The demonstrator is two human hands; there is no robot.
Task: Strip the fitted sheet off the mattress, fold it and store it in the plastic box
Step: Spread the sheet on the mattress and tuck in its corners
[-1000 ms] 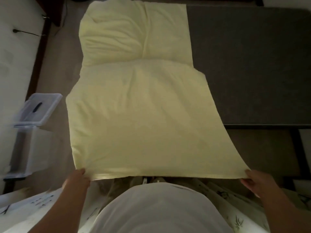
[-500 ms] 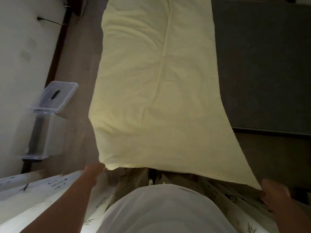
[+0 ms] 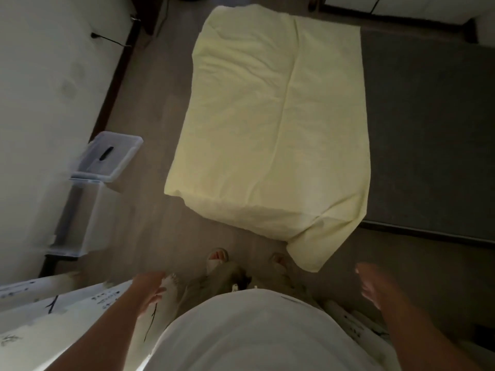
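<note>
The pale yellow fitted sheet (image 3: pixel 273 124) lies folded in a long strip on the floor, its right side overlapping the dark mattress (image 3: pixel 428 135). Its near corner points toward my feet. My left hand (image 3: pixel 151 287) hangs low at the left, fingers relaxed, holding nothing. My right hand (image 3: pixel 375 285) hovers at the right with fingers spread and empty, just clear of the sheet's near corner. The clear plastic box (image 3: pixel 80 210) stands by the left wall, with its lid (image 3: pixel 112 156) leaning at its far end.
A white wall runs along the left with a dark skirting and a cable (image 3: pixel 107 40). White patterned cloth (image 3: pixel 53 317) lies at the lower left. Bare wooden floor (image 3: pixel 150 103) separates the box from the sheet.
Both hands have let go of the sheet's near edge, and it has dropped flat onto the floor and mattress. The hands have pulled back toward my body.
</note>
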